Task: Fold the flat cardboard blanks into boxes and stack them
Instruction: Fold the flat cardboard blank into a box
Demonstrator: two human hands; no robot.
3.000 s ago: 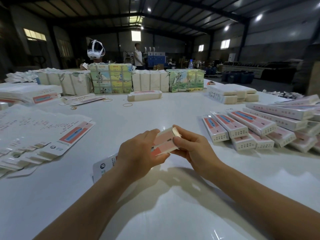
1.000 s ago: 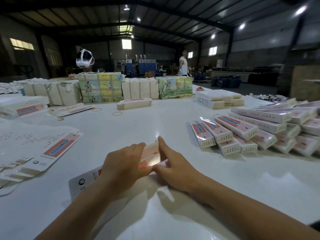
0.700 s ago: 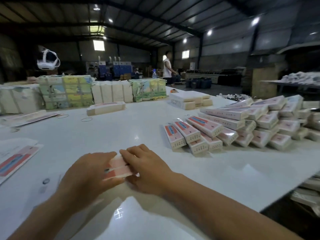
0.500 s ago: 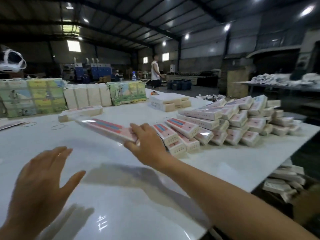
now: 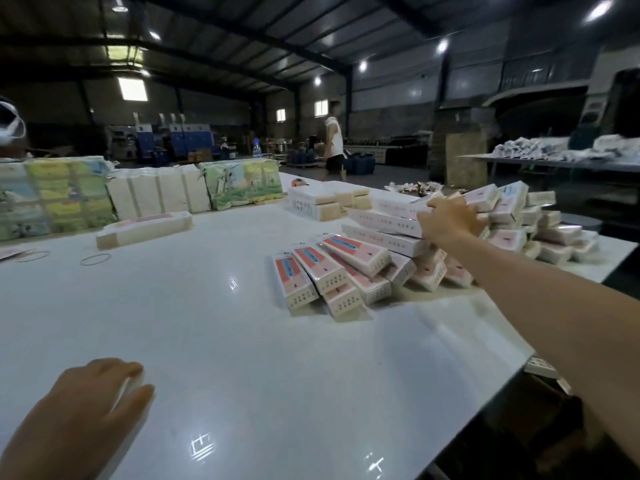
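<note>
Right hand (image 5: 446, 220): fingertips hidden among the stacked boxes (image 5: 398, 237) at the table's (image 5: 242, 341) far right edge; grip cannot be told.
Left hand (image 5: 79, 417): motion-blurred, wrist cut off by the frame's bottom edge.
Box lettering: too small to read.

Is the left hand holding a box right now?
No, the left hand hovers low over the white table with fingers loosely spread and nothing in it; the right hand is at the box pile.

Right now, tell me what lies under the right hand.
The right hand rests atop the pile of folded pink-and-white boxes. Whatever lies directly beneath the palm is covered, so a grip can't be judged.
</note>
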